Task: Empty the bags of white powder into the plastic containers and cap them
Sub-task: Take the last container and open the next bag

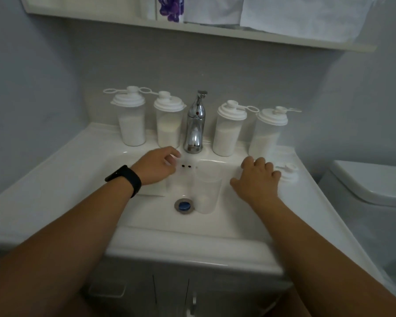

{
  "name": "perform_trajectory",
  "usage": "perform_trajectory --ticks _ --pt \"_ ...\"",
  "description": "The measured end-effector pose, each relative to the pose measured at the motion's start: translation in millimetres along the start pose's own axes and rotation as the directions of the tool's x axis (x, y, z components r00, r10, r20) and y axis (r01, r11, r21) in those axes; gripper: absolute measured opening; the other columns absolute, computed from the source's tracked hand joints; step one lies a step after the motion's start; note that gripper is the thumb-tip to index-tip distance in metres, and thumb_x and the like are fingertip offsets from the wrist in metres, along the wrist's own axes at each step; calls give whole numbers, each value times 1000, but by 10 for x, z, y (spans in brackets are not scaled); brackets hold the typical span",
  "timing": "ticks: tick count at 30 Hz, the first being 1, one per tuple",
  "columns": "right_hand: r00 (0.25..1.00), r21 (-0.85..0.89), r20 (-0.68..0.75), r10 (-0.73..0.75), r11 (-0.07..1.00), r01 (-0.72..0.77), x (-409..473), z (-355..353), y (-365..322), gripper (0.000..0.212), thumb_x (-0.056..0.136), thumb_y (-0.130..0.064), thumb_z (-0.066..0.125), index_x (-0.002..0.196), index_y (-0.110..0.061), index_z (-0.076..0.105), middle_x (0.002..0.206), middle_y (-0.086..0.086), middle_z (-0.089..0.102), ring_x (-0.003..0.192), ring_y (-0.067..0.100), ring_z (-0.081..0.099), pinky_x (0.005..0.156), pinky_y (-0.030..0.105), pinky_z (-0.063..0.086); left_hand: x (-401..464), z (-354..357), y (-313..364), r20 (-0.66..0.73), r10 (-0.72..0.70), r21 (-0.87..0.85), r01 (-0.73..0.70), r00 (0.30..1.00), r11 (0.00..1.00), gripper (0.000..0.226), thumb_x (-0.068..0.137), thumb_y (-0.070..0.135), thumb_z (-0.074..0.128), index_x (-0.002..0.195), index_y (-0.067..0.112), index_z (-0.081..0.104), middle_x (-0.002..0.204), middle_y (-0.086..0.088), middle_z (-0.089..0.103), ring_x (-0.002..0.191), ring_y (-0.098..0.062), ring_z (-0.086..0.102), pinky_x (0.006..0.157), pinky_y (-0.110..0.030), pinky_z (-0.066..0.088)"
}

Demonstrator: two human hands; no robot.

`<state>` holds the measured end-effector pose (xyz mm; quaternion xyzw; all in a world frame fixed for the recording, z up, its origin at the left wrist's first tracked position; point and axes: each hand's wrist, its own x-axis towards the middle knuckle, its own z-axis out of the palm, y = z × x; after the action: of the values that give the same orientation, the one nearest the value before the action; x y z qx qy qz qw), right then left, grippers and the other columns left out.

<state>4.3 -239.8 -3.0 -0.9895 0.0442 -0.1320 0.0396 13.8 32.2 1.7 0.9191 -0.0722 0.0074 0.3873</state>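
Observation:
An uncapped clear plastic container (206,191) stands in the sink basin just right of the drain. My left hand (157,165) is over the basin's left side with curled fingers pinching the top of a pale bag of white powder (153,191), which hangs below my wrist. My right hand (258,177) rests on the basin's right rim with loosely bent fingers and holds nothing. A loose white lid (287,171) lies on the counter just right of that hand. Four capped containers of white powder (132,124) (169,124) (228,131) (265,136) line the back ledge.
A chrome faucet (194,126) rises between the two middle containers. The drain (183,205) has a blue stopper. A toilet tank (373,186) stands to the right of the sink (78,170). A shelf (192,26) with cloths hangs overhead.

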Motion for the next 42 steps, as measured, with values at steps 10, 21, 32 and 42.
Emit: perform_trajectory --ticks 10,21,32,42 --pt "935 92 301 -186 982 166 -130 79 -139 24 96 -41 53 110 -22 57 114 4 63 92 25 56 79 34 44 -94 -141 -285 -266 -136 339 225 954 914 34 94 25 63 128 21 60 133 -8 55 121 -31 53 101 -40 44" --pt "651 376 641 -406 906 195 -232 81 -193 41 93 -49 60 71 -15 63 73 1 61 64 21 55 69 32 46 -122 -160 -318 -232 -300 414 373 925 830 44 96 41 56 133 17 56 132 -12 57 119 -34 55 98 -42 47" --pt "470 603 730 -495 791 -104 -293 58 -245 25 96 -41 59 92 -18 70 65 -3 47 52 15 40 53 26 32 -76 -63 -366 78 -501 224 475 862 851 77 97 62 53 150 6 45 152 -12 49 132 -32 51 100 -36 42" --pt "465 614 735 -494 775 -149 -275 91 -237 27 95 -42 59 100 -18 72 70 -2 48 54 14 41 52 25 32 -128 -33 -381 252 -539 -58 568 804 821 89 62 94 57 114 23 68 98 -5 65 81 -24 59 73 -31 50"
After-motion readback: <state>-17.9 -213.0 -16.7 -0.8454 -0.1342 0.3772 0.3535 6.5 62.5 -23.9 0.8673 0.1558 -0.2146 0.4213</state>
